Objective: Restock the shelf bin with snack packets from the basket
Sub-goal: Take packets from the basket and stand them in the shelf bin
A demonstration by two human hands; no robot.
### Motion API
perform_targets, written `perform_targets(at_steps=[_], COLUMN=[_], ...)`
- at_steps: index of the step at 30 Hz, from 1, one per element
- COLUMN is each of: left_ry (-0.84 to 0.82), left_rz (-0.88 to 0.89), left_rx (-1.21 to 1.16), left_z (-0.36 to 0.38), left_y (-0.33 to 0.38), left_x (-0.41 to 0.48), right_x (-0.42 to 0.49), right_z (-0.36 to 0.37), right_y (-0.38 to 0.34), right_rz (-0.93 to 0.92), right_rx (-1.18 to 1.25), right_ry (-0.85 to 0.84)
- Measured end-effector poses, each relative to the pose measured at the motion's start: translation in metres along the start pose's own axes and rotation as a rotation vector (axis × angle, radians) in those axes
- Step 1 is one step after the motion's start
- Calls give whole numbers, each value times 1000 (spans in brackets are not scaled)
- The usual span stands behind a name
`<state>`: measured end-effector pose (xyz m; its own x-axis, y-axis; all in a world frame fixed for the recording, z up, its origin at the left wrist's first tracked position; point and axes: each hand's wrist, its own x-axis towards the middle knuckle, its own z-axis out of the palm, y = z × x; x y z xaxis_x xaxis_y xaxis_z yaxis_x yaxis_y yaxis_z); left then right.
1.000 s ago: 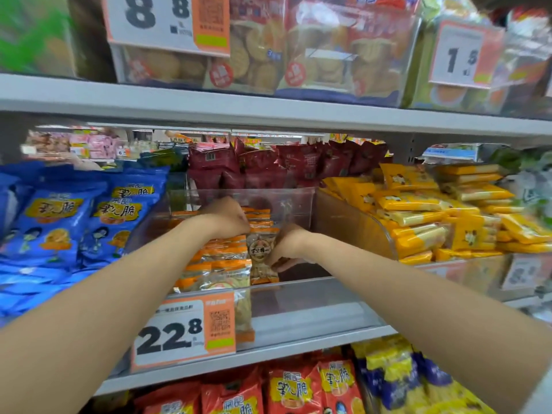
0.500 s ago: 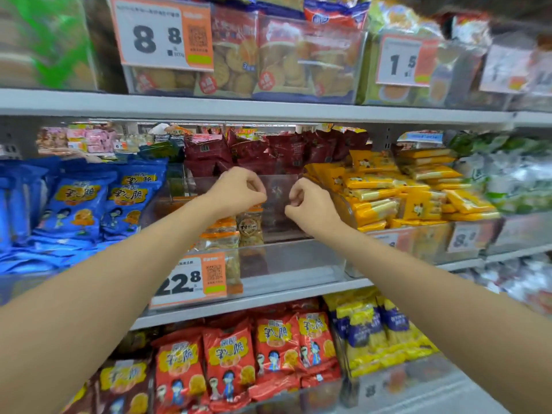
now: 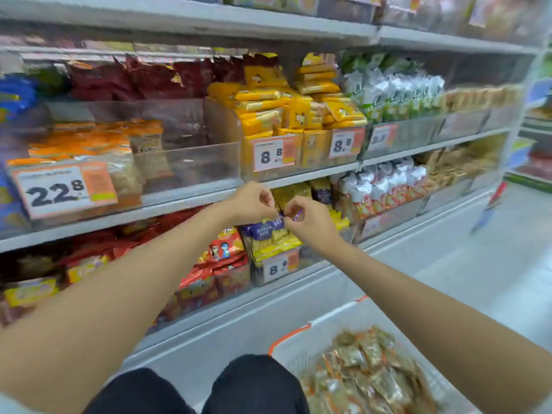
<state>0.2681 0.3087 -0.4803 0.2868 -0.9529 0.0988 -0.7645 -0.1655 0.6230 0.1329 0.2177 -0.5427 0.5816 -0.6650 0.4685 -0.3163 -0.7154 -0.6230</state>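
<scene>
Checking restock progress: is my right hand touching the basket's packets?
Apart: head view shows the right hand up by the shelves, well above the basket packets.

— Where's the one camera?
— On the person's head, wide-angle, tilted forward and down, close to the shelves (image 3: 179,203) filling the upper frame and slanting away to the right.
— And below?
— Knees (image 3: 257,380) at bottom centre, basket (image 3: 316,333) at lower right, floor (image 3: 493,264) beyond.

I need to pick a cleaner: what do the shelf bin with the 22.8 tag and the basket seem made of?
The shelf bin looks like clear, glossy rigid plastic: packets show through its front wall. The basket seems white plastic with an orange rim; its walls look translucent, but blur leaves the finish open.
</scene>
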Motion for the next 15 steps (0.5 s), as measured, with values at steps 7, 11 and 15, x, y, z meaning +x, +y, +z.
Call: perform_targets(at_steps=[7, 11, 15], left_ry=[-332, -452, -539], left_rz=[-204, -361, -489], left_rx=[-115, -215, -256], left_z=[161, 245, 314], left_y=[-21, -44, -81], left_x=[2, -12, -28], right_x=[-109, -173, -233], right_z=[9, 21, 50], right_y=[114, 165, 222], right_rz=[324, 488, 613], right_rx=[-42, -48, -141], right_ry=[-171, -378, -548])
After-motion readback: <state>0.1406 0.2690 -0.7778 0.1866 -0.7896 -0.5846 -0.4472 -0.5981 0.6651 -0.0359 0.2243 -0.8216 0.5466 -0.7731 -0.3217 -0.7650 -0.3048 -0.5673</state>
